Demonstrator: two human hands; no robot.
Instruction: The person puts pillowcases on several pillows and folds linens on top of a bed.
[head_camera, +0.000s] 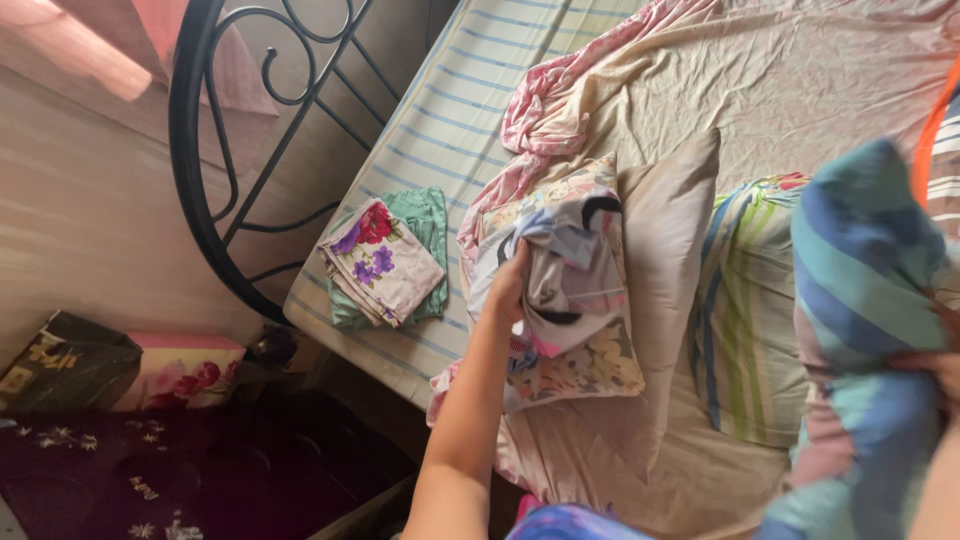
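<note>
Patterned cloth (572, 262), a crumpled bundle of grey, pale blue and pink with black marks, sits bunched on top of a floral pillow (590, 365) on the bed (800, 70). My left hand (508, 288) has its fingers closed on the bundle's edge. My right hand (935, 368) clutches a blue and teal striped pillow (865, 290) raised at the bed's right side. Beside the floral pillow lie a plain beige pillow (665, 230) and a green-striped one (745, 300). Folded flowered cloths (385, 260) rest on the bare striped mattress (450, 130).
</note>
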